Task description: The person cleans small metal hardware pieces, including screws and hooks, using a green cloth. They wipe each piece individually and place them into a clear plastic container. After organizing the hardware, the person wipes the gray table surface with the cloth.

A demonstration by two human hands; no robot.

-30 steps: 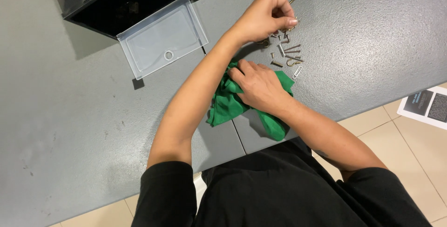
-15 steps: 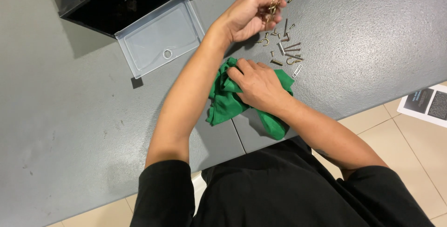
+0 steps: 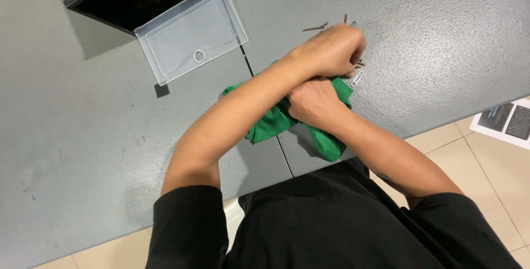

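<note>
While your right hand [image 3: 314, 102] presses the green cloth [image 3: 270, 122], gripping it, your left hand [image 3: 334, 51] curls over screws [image 3: 358, 63] just beyond (grip unclear).

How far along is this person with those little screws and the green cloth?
Done: nothing clearly finished. In hand: the left hand covers the pile of screws while the right hand presses on the green cloth. Left: stray screws lie loose on the grey table.
</note>
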